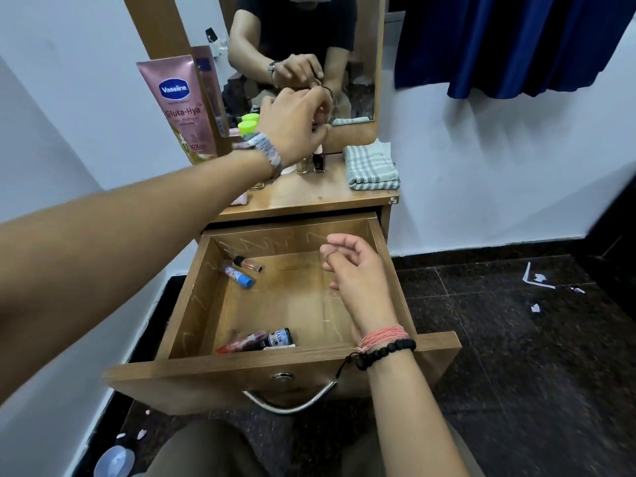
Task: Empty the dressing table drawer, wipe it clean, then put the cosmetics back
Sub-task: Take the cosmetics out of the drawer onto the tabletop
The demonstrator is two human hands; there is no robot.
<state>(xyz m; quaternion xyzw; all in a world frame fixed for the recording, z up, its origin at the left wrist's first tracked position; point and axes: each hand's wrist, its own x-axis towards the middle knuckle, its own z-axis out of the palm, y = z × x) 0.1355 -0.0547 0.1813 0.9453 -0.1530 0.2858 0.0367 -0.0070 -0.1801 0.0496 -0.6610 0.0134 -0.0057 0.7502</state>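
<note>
Setting a small bottle on the tabletop near the mirror, I keep my left hand pinched round it, while my right hand hangs loosely curled and empty over the drawer. Two tubes at the back and a few against the front wall look light, stiff and smooth, probably slippery. I'd pinch each mid-body, across its width.

Small item under left hand's fingers, largely hidden.

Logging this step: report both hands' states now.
Left hand: up over the tabletop, fingers curled round a small bottle.
Right hand: over the open drawer, loosely curled, holding nothing.
</note>
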